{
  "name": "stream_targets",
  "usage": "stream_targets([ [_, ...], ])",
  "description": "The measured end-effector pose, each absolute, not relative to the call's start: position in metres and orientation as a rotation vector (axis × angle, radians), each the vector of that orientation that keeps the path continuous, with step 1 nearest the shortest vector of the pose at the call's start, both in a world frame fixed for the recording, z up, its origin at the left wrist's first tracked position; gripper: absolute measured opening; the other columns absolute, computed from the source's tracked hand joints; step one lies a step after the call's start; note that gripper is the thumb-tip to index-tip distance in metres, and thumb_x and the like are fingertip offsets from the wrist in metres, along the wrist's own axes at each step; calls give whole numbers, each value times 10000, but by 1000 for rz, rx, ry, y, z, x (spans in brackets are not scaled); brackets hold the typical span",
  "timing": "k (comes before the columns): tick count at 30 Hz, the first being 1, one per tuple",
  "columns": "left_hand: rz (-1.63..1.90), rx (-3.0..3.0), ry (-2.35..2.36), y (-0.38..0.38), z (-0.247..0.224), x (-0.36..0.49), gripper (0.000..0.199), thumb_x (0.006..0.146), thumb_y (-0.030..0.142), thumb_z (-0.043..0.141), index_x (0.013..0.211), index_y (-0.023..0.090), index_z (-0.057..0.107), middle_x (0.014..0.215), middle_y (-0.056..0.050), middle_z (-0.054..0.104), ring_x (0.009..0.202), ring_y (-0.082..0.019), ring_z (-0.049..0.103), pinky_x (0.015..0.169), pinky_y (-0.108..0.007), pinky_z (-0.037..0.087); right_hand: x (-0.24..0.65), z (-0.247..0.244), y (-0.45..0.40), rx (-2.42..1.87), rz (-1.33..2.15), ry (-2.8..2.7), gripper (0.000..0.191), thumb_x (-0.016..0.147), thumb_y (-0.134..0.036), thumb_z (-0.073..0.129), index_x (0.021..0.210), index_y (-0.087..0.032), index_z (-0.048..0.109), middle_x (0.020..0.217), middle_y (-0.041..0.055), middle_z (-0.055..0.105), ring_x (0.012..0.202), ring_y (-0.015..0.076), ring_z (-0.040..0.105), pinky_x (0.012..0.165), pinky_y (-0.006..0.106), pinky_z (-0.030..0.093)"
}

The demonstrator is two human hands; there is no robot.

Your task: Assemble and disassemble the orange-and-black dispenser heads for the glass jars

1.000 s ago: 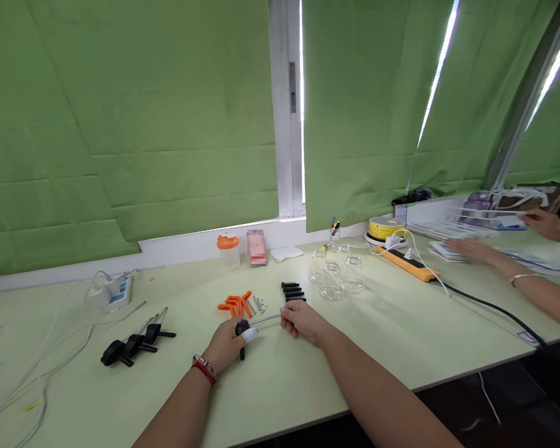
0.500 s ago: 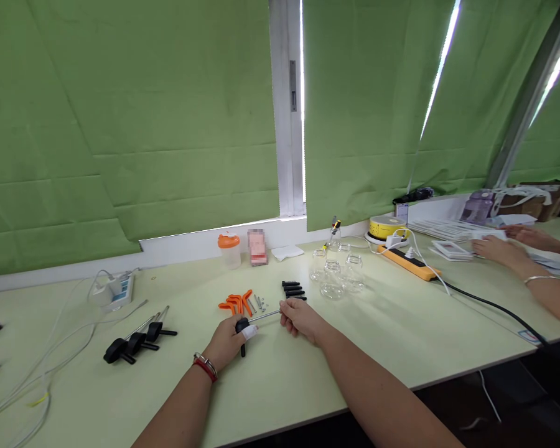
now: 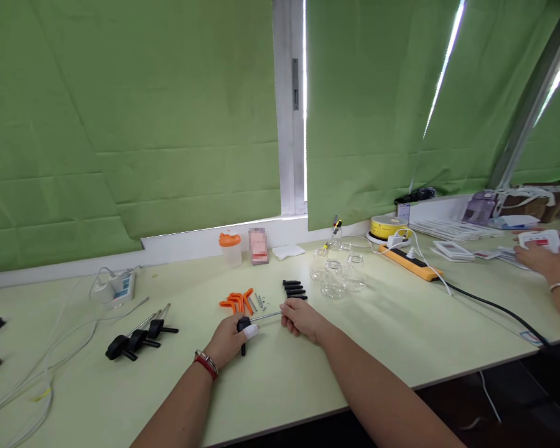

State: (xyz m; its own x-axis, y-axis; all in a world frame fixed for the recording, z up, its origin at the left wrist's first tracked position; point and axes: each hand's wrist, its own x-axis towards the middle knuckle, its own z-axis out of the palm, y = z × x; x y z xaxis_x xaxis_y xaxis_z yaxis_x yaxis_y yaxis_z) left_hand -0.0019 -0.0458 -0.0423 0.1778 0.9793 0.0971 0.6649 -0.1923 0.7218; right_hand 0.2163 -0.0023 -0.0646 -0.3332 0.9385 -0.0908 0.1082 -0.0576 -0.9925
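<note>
My left hand (image 3: 228, 341) is closed around the black head of a black-headed part with a metal rod (image 3: 267, 316). A short black bar sticks down from that head below my fingers, and a white wrap covers one of my fingertips. The fingers of my right hand (image 3: 302, 318) pinch the far end of the rod, hiding its tip. Just beyond my hands lie several orange plastic pieces (image 3: 236, 302), a few metal screws (image 3: 260, 302) and a row of black ribbed pieces (image 3: 294, 290). Similar black-headed parts with rods (image 3: 139, 341) rest to the left.
Glass jars (image 3: 332, 281) stand right of centre, near an orange power strip (image 3: 413, 264) with cables. An orange-lidded cup (image 3: 230, 250) is by the wall. White cables (image 3: 51, 367) trail at left. A co-worker's hands (image 3: 548, 258) hold a white device (image 3: 539, 240) at far right.
My hands keep the same grip on the rod and head, with almost no motion. The co-worker's hands have drawn back rightward, now with a white device lifted in them.
</note>
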Motion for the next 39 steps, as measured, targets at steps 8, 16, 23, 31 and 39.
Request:
stream_targets([
  [8,774,1928,1544,-46,-42,-2,298,725,465,550,749,169,523,657,26,441,613,-140,413,547,-236,320,214,-66,0,-1165,1483,-1473,322,889,-430,415,697,-176,465,569,-21,544,381,54,432,324,171,325],
  [16,764,1941,1555,-45,-42,-2,306,717,479,560,743,175,525,660,22,452,612,-144,423,546,-234,327,218,-60,-3,-1131,1520,-1484,130,853,-269,476,753,-190,447,617,-26,572,412,59,455,333,161,329],
  [23,759,1934,1547,-46,-41,-1,323,708,495,564,747,176,528,652,23,453,602,-145,421,538,-235,320,215,-64,-2,-1159,1498,-1487,278,869,-374,464,671,-178,459,605,-10,567,393,53,438,325,163,329],
  [31,776,1927,1543,-45,-43,-2,340,716,513,549,749,175,523,664,19,461,613,-144,426,543,-233,324,218,-61,-1,-1131,1544,-1455,207,868,-335,462,727,-184,451,595,-23,564,405,65,463,325,167,341],
  [39,768,1932,1543,-45,-45,-3,364,710,538,544,752,177,525,665,20,457,612,-147,425,542,-239,322,219,-59,-4,-1127,1548,-1469,204,846,-313,519,705,-177,465,593,-23,577,406,52,452,342,158,343],
])
